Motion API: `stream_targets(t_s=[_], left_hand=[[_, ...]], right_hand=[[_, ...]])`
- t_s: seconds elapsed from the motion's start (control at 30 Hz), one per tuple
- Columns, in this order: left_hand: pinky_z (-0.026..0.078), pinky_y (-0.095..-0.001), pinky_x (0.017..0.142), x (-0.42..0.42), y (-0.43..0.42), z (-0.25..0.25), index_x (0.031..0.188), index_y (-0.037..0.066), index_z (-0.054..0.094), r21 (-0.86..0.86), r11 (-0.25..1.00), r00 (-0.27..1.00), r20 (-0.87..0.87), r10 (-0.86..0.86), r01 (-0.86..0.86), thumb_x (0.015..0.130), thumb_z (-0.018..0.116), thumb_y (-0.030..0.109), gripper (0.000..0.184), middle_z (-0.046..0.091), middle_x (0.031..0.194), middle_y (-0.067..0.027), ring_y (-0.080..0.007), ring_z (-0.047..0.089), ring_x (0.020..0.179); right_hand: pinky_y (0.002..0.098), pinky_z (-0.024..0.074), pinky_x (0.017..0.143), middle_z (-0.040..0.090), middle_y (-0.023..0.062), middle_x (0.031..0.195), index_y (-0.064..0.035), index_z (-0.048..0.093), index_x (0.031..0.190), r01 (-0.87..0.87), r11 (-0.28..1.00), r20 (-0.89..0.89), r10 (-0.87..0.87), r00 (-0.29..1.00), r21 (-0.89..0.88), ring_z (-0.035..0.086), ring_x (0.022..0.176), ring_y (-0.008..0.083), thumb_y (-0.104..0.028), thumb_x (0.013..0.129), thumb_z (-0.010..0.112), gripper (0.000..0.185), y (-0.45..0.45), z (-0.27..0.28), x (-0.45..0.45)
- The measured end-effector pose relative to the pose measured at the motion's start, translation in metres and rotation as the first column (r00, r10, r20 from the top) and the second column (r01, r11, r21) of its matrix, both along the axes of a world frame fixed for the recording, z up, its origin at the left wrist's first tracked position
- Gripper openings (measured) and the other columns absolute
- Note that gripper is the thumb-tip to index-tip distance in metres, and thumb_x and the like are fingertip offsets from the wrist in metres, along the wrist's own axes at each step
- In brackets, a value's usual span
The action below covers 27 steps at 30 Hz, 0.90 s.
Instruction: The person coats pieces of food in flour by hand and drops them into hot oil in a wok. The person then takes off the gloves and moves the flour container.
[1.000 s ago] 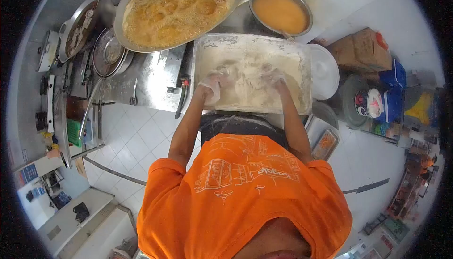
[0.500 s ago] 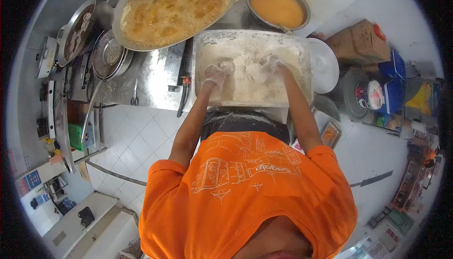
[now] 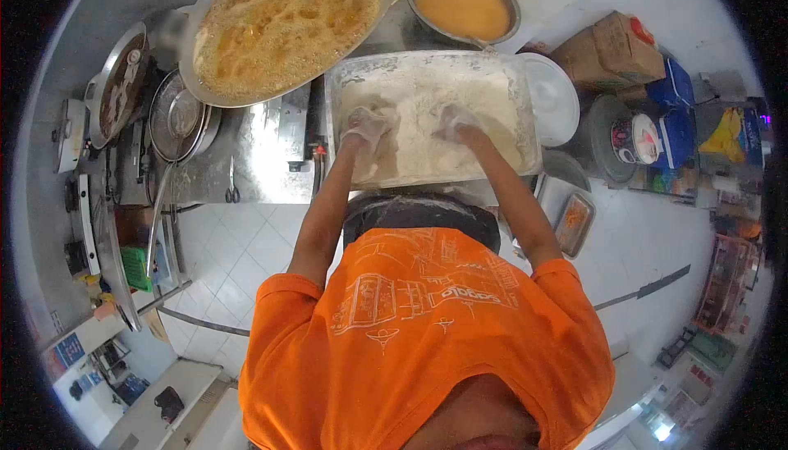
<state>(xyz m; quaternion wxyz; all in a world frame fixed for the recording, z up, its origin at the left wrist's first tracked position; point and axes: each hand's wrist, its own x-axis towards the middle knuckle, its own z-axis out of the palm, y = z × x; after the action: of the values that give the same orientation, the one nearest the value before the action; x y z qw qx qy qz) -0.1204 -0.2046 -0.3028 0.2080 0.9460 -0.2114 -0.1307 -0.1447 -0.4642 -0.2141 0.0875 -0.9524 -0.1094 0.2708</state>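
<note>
Both of my hands are down in a wide metal tray (image 3: 533, 114) of pale flour (image 3: 419, 81). Thin clear gloves, dusted white, cover them. My left hand (image 3: 368, 124) presses into the flour on the tray's left side, its fingers blurred and partly sunk. To the right of the tray's middle, my right hand (image 3: 454, 122) is also in the flour, with its fingertips smeared and coated. Whether either hand grips something under the flour cannot be made out. Between the hands the flour lies in uneven heaps.
A large pan of bubbling oil (image 3: 287, 27) stands at the upper left, close to the tray. Behind the tray sits a bowl of orange liquid (image 3: 462, 9). Scissors (image 3: 232, 183) and a round strainer (image 3: 176, 118) lie left; a white lid (image 3: 552, 99) is at right.
My right hand has moved left and slightly down, toward the middle of the tray. A floury lump beside it no longer shows separately. My left hand stays near the same spot; the view has shifted slightly.
</note>
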Motion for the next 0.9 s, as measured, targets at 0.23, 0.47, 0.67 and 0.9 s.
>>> stream_targets(t_s=[0.23,0.47,0.67,0.9], left_hand=[[0.048,-0.0376,0.063,0.013,-0.01,0.037,0.091,0.003,0.06,0.169,0.968,0.974,0.097,-0.203,0.185,0.074,0.051,0.019,0.026,0.059,0.084,-0.017,-0.0314,0.059,0.069],[0.046,-0.0388,0.063,0.008,-0.013,0.052,0.08,0.006,0.063,-0.211,0.976,0.999,-0.008,0.048,-0.049,0.066,0.056,0.029,0.027,0.061,0.073,-0.0193,-0.0317,0.059,0.068],[0.046,-0.0387,0.061,-0.012,-0.026,0.147,0.073,0.005,0.06,-0.309,0.937,0.981,-0.151,0.122,-0.164,0.064,0.056,0.026,0.023,0.058,0.067,-0.0192,-0.0322,0.057,0.061],[0.045,-0.0386,0.06,-0.009,-0.016,0.163,0.07,0.005,0.058,-0.386,0.919,0.988,0.092,0.124,-0.079,0.062,0.056,0.021,0.017,0.058,0.068,-0.0182,-0.0338,0.056,0.062]], right_hand=[[0.0337,0.0389,0.087,0.055,0.0141,0.108,-0.0064,0.056,0.104,-0.031,0.998,0.046,0.028,0.999,0.058,0.051,0.099,0.0283,-0.046,0.073,0.059,0.051,-0.004,0.014,0.001],[0.0385,0.0447,0.073,0.062,0.0153,0.085,-0.0066,0.061,0.088,0.054,0.971,0.421,-0.152,0.894,0.234,0.057,0.079,0.0318,-0.054,0.072,0.056,0.05,-0.025,0.041,-0.024],[0.037,0.0452,0.073,0.062,0.0155,0.084,-0.0067,0.063,0.094,0.075,0.901,0.53,-0.316,0.787,0.426,0.058,0.08,0.0297,-0.057,0.072,0.054,0.055,-0.023,0.008,-0.023],[0.0337,0.0407,0.087,0.059,0.014,0.105,-0.0053,0.058,0.106,0.342,0.94,0.304,-0.324,0.896,-0.005,0.054,0.1,0.0253,-0.049,0.074,0.057,0.054,0.011,0.113,-0.005]])
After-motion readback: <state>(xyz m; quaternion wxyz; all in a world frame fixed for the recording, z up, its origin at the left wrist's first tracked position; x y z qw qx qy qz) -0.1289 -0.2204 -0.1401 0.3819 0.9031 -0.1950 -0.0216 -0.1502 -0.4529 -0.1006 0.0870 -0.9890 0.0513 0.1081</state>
